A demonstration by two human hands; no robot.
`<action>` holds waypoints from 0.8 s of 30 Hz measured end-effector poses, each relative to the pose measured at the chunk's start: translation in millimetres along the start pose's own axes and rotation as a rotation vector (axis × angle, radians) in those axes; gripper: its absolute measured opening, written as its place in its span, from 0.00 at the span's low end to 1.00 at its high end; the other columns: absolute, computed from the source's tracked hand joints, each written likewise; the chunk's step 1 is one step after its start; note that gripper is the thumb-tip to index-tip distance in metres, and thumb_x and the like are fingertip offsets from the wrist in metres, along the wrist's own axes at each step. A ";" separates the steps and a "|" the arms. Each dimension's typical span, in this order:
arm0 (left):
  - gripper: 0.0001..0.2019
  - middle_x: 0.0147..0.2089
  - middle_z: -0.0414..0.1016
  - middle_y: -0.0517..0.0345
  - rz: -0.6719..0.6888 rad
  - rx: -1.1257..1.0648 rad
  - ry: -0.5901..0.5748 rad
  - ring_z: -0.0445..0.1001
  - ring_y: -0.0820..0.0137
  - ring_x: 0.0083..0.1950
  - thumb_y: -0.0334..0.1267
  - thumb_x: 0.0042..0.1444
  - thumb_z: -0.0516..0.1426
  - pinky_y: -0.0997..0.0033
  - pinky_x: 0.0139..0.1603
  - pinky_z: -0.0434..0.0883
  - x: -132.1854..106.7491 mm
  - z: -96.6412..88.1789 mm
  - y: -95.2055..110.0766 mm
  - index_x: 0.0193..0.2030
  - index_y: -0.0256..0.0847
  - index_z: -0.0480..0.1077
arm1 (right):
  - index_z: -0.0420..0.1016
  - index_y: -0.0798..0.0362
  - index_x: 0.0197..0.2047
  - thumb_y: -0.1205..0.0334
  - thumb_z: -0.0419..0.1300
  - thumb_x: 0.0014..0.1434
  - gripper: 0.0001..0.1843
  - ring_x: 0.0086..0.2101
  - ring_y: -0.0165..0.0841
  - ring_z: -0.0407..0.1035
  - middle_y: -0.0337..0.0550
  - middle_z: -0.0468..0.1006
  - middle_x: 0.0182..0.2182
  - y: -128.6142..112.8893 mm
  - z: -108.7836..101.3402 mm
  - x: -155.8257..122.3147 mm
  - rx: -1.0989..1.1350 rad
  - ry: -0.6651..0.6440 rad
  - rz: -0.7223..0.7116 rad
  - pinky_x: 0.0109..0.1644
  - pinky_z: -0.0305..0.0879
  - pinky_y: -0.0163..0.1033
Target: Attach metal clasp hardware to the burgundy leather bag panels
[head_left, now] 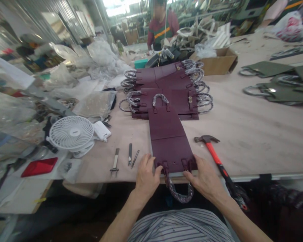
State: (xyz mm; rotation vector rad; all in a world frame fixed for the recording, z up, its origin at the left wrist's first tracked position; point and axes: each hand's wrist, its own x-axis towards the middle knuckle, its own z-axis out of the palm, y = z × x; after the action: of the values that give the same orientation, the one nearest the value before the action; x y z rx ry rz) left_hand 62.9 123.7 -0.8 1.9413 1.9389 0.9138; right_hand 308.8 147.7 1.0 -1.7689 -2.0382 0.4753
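Note:
A burgundy handbag panel [169, 134] lies flat before me, with a plastic-wrapped handle at each end. My left hand [148, 173] grips its near left edge, thumb on top. At the near right corner, my right hand [204, 174] pinches the edge the same way. Between my hands the near handle [180, 195] hangs over the table's front edge. The panel's far handle [159, 99] rests against a pile of similar burgundy panels [171, 95]. To the right of my right hand lies a claw hammer [214, 153] with a red and black grip.
Left of the panel lie slim metal tools [130, 154] and a fork-tipped tool [114, 163]. Further left are a white fan [73, 132] and a red tray-like object [39, 167]. Green bag panels [275, 87] lie at right. Behind are a cardboard box [217, 62] and a person [163, 27].

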 end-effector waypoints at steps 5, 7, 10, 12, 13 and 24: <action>0.18 0.66 0.68 0.38 -0.016 -0.057 -0.079 0.67 0.52 0.68 0.36 0.63 0.55 0.45 0.68 0.67 -6.8 6.4 0.0 0.59 0.36 0.70 | 0.63 0.56 0.61 0.53 0.58 0.61 0.28 0.45 0.45 0.72 0.54 0.75 0.44 -13.6 -12.9 -13.7 -0.050 -0.100 0.118 0.47 0.66 0.46; 0.18 0.66 0.68 0.40 -0.031 -0.072 -0.085 0.66 0.52 0.68 0.34 0.63 0.54 0.45 0.69 0.67 -10.7 7.2 -0.9 0.59 0.38 0.70 | 0.62 0.57 0.62 0.53 0.57 0.62 0.28 0.44 0.45 0.72 0.54 0.74 0.44 -16.4 -13.2 -16.6 -0.080 -0.111 0.153 0.45 0.66 0.45; 0.16 0.65 0.69 0.42 -0.036 -0.066 -0.083 0.67 0.53 0.68 0.33 0.65 0.52 0.46 0.69 0.66 -13.1 7.2 -1.7 0.56 0.39 0.73 | 0.60 0.56 0.62 0.53 0.55 0.64 0.27 0.44 0.45 0.72 0.53 0.74 0.43 -18.8 -11.2 -19.0 -0.129 -0.103 0.135 0.44 0.65 0.44; 0.15 0.64 0.70 0.42 -0.045 -0.053 -0.078 0.68 0.54 0.67 0.33 0.65 0.51 0.48 0.69 0.67 -11.2 6.1 -3.4 0.55 0.39 0.73 | 0.61 0.56 0.61 0.53 0.55 0.65 0.25 0.42 0.45 0.72 0.53 0.74 0.43 -20.3 -10.4 -19.9 -0.184 -0.098 0.117 0.41 0.65 0.43; 0.15 0.63 0.71 0.42 -0.057 -0.042 -0.067 0.69 0.54 0.66 0.34 0.65 0.51 0.48 0.68 0.68 -9.3 5.1 -5.1 0.55 0.39 0.73 | 0.62 0.56 0.60 0.53 0.54 0.65 0.24 0.41 0.45 0.73 0.53 0.74 0.42 -21.0 -10.5 -20.3 -0.220 -0.107 0.120 0.39 0.64 0.42; 0.14 0.56 0.76 0.42 -0.075 0.080 -0.017 0.74 0.53 0.58 0.35 0.63 0.53 0.49 0.62 0.72 2.2 -3.3 -20.6 0.51 0.38 0.74 | 0.61 0.55 0.60 0.60 0.54 0.59 0.26 0.32 0.41 0.74 0.48 0.78 0.36 -10.4 -12.6 -38.3 0.056 -0.105 0.306 0.36 0.63 0.42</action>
State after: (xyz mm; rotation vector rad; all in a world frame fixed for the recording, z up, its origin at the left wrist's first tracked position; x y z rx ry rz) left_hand 44.1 126.7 -9.7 1.8986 2.0532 0.8097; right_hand 310.9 108.3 14.2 -2.0701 -1.8056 0.7223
